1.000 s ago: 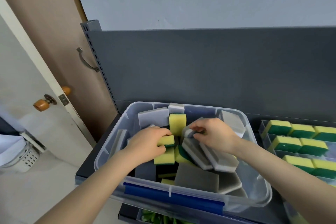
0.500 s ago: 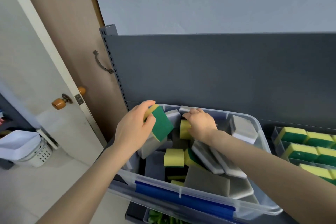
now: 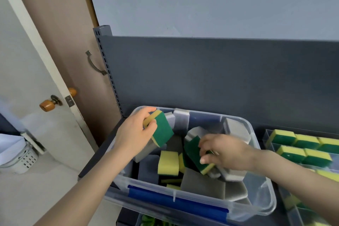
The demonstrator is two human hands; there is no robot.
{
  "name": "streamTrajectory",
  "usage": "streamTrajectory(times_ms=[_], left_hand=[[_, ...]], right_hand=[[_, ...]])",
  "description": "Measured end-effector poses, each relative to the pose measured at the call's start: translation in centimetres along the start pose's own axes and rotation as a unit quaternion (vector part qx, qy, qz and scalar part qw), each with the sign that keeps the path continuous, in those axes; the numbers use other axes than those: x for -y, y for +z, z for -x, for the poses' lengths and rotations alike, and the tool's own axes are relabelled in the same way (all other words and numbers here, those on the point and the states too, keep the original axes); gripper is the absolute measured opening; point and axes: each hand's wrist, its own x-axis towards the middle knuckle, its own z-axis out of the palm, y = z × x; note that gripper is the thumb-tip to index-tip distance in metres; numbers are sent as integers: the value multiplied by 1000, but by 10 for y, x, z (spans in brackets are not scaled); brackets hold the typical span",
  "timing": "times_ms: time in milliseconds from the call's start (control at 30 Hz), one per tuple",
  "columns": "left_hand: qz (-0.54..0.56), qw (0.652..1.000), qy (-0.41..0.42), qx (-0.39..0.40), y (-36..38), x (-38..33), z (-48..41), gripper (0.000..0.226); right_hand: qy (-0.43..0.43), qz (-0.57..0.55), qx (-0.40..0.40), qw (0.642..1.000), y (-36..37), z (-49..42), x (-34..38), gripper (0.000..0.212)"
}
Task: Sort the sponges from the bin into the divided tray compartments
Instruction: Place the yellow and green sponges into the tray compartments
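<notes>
Since before, my right hand (image 3: 225, 152) has dropped to pinch a second sponge (image 3: 194, 154) mid-bin; my left hand (image 3: 134, 134) grips a green-faced sponge (image 3: 162, 131) over the bin (image 3: 251, 130)'s far-left corner. My fingertip pinch may slip before reaching the tray (image 3: 265, 138) at right.

Soft, even light fills the view, bright enough for clean colour. The pale wall (image 3: 201, 2) reads flat and uniform, and the grey back panel (image 3: 220, 75) looks matte and dull. A faint sheen runs along the rim of the clear bin (image 3: 264, 207), and the gaps between its sponges sink into dark shadow. The right hand (image 3: 225, 154) and the lower sponge (image 3: 194, 154) it pinches are smeared by motion. The left hand (image 3: 135, 134) and the raised sponge (image 3: 161, 130) it grips are sharper. Wide-angle distortion leans the door (image 3: 36, 46) and the shelf upright (image 3: 108, 71) outward. The white basket (image 3: 23, 158) at the left edge is soft.
</notes>
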Motion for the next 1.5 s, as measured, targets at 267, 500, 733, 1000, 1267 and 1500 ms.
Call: streamTrajectory(times_ms=[267, 500, 733, 1000, 1267, 1500], left_hand=[[-6, 1000, 10, 14, 7, -6, -8, 33], [16, 1000, 12, 12, 2, 2, 0, 29], [41, 998, 42, 28, 2, -5, -1, 34], [62, 992, 91, 54, 16, -48, -14, 47], [113, 980, 157, 47, 40, -108, -24, 43], [137, 975, 173, 34, 80, -173, -23, 42]], right_hand=[[37, 27, -8, 999, 6, -49, 10, 60], [71, 42, -27, 996, -4, -38, 18, 53], [129, -113, -189, 967, -32, -8, 11, 34], [163, -150, -296, 929, -32, 39, -4, 40], [202, -132, -339, 909, -42, 96, -35, 41], [206, -133, -342, 907, -45, 144, -90, 41]])
